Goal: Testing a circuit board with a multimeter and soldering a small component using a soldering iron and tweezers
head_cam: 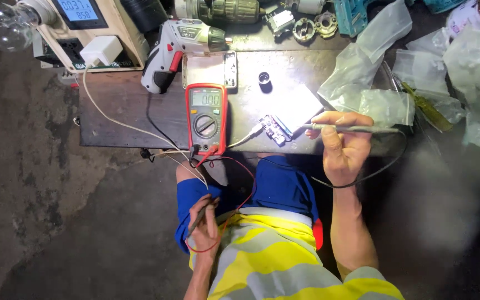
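Observation:
My right hand (341, 145) grips a thin grey soldering iron (356, 128) like a pen, its tip pointing left toward a small circuit board (274, 130) at the bench's near edge. A white cable plugs into that board. My left hand (205, 229) rests low on my knee, fingers closed on two meter probes with red and black leads. The leads run up to a red multimeter (206, 117) lying on the dark bench (118, 119), left of the board.
A cordless screwdriver (180, 49) and a clear plastic case (209, 70) lie behind the meter. A power meter box (93, 30) with a bulb (1, 25) stands at back left. Crumpled plastic bags (418, 72) crowd the right. A small dark cap (264, 78) sits mid-bench.

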